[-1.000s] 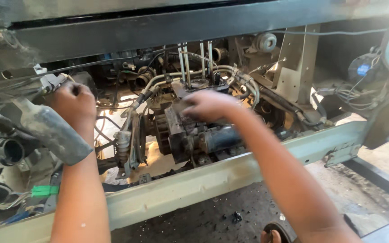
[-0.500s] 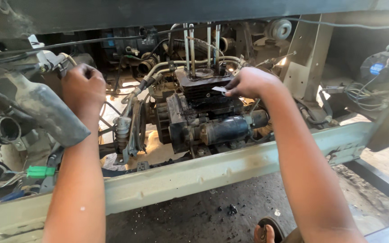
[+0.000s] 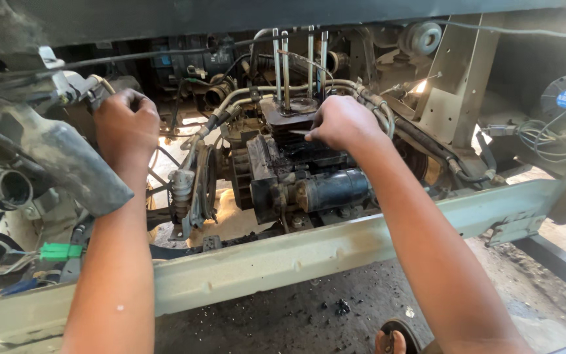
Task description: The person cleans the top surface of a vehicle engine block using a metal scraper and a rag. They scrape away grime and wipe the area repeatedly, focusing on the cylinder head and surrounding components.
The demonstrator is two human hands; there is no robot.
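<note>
1. Head camera is looking down into an opened vehicle bay, where a person is leaning over the pale frame rail [image 3: 335, 252] with both arms reaching in.
2. Right hand [image 3: 343, 122] is now resting on top of the dark engine block [image 3: 296, 164], fingers curled together and pinching a thin, light sliver of a part or tool [image 3: 298, 132] at its tip; half a second ago the hand was working at about the same spot, and a second ago lower on the block.
3. Left hand [image 3: 126, 124] is closing into a fist on a wire bundle and bracket [image 3: 80, 88] just above it, having lifted slightly from its earlier place.
4. Upright studs [image 3: 296, 65] are rising just beyond the right hand; the black cylindrical starter motor [image 3: 332, 190] is lying just below it.
5. Judged from this, work is settling on the block's top face, the left hand only steadying.
</note>
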